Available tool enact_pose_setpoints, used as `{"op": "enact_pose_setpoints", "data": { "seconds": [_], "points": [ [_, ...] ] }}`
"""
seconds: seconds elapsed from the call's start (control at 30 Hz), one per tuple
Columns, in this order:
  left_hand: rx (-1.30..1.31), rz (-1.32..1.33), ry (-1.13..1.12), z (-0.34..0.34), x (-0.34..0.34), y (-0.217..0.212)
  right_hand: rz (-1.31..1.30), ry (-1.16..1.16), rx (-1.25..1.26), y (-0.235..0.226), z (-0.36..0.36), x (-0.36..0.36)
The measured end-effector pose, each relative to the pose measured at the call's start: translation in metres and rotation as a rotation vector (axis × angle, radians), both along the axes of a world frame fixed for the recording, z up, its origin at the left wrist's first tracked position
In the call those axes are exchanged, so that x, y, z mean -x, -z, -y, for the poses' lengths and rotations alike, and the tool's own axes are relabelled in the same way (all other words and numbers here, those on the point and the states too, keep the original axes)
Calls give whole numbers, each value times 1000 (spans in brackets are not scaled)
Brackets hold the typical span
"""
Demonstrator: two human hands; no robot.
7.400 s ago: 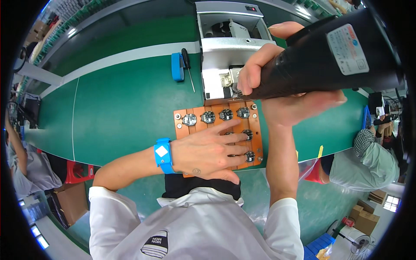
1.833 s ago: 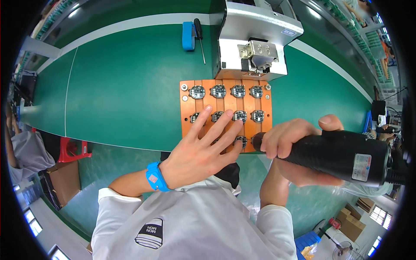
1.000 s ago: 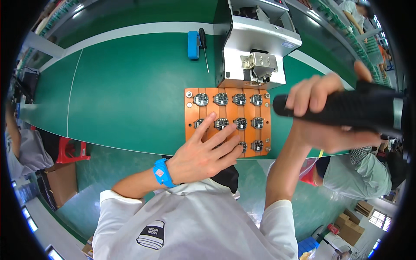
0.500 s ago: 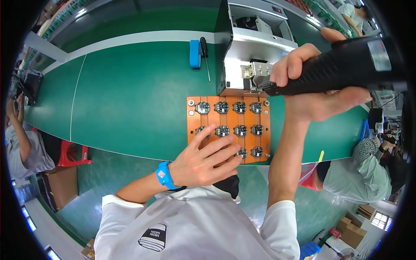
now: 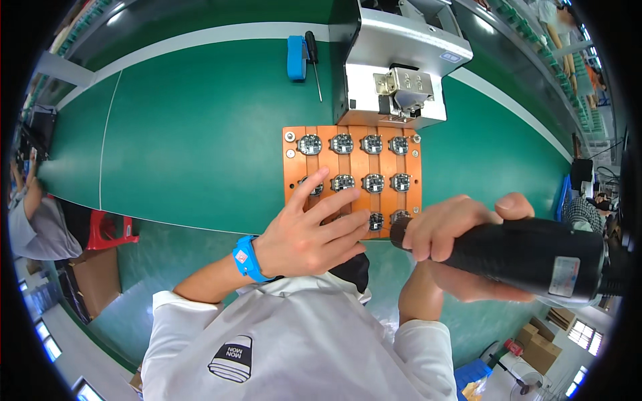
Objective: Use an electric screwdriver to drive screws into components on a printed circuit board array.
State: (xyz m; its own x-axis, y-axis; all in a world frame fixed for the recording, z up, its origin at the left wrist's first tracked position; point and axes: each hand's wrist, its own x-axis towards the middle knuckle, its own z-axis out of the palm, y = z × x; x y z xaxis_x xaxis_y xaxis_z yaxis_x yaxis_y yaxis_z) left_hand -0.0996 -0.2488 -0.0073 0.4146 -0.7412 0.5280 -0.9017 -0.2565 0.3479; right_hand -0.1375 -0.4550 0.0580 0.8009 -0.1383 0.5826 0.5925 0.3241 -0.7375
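Observation:
An orange fixture plate (image 5: 359, 162) lies at the near edge of the green bench, with small round circuit boards (image 5: 309, 144) set in rows on it. My left hand (image 5: 304, 234) rests over the plate's near left part, fingers spread and holding nothing, hiding some boards. A blue wrist strap (image 5: 249, 259) circles that wrist. My right hand (image 5: 451, 227) is wrapped round a black electric screwdriver (image 5: 521, 248), held almost level. The driver's nose is over the plate's near right corner, by a board there; its bit cannot be made out.
Behind the plate stands a silver and black screw feeder machine (image 5: 394, 40). A blue strap roll (image 5: 296, 59) and a black-handled screwdriver (image 5: 312, 50) lie left of it. A red stool (image 5: 107, 230) is on the floor at left; another person (image 5: 40, 227) sits beside it.
My right hand has brought the electric screwdriver from the feeder machine down to the plate's near right corner. My left hand stays over the plate. The view has shifted slightly.

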Motion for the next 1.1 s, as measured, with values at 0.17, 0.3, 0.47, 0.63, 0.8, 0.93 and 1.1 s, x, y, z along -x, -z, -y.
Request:
{"op": "enact_pose_setpoints", "data": {
  "seconds": [0.17,0.3,0.47,0.63,0.8,0.93,1.1],
  "points": [
    [24,-6,-3,2,-1,-3,-33,-1,-6,10,-4,5],
    [44,-20,-6,3,-1,-3,-40,-21,18,10,-4,4],
    [46,-11,-6,3,-1,-2,-29,-62,35,13,-5,8],
    [61,3,-6,4,-1,0,-37,-121,57,10,-10,14],
    [71,3,-6,3,-1,1,-108,-432,186,4,10,-7],
    [91,-41,-2,2,-1,-4,-234,-662,194,20,9,-11],
    [319,-357,9,-10,-9,-8,164,-246,-57,16,14,-13]
  ]
}}
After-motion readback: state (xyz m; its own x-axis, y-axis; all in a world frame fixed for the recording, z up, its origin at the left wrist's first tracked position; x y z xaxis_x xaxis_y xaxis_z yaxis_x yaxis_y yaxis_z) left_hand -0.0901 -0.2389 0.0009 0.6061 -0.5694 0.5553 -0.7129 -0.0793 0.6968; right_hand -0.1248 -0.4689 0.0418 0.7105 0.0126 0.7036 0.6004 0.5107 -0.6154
